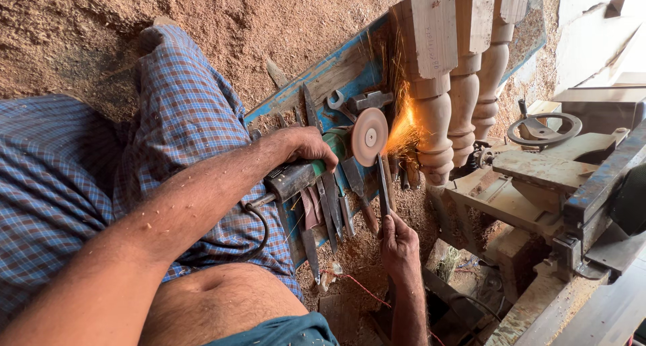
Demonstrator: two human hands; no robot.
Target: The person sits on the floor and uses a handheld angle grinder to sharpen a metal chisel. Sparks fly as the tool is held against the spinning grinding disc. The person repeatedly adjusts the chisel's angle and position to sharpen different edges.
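Note:
My left hand [306, 146] grips the green and grey body of an angle grinder [316, 167], whose round disc [369, 136] faces up. My right hand [399, 244] holds a long thin metal blade [383, 183] with its tip against the disc's edge. Orange sparks [404, 124] fly off toward the turned wooden legs [437, 110]. The grinder's black cord [259, 221] loops down over my checked cloth.
Several chisels and flat steel tools [326, 211] lie on a blue-edged wooden board [336, 66], with a spanner [338, 102] near the disc. Sawdust [269, 16] covers the ground. A woodworking machine with a handwheel [544, 129] stands at right.

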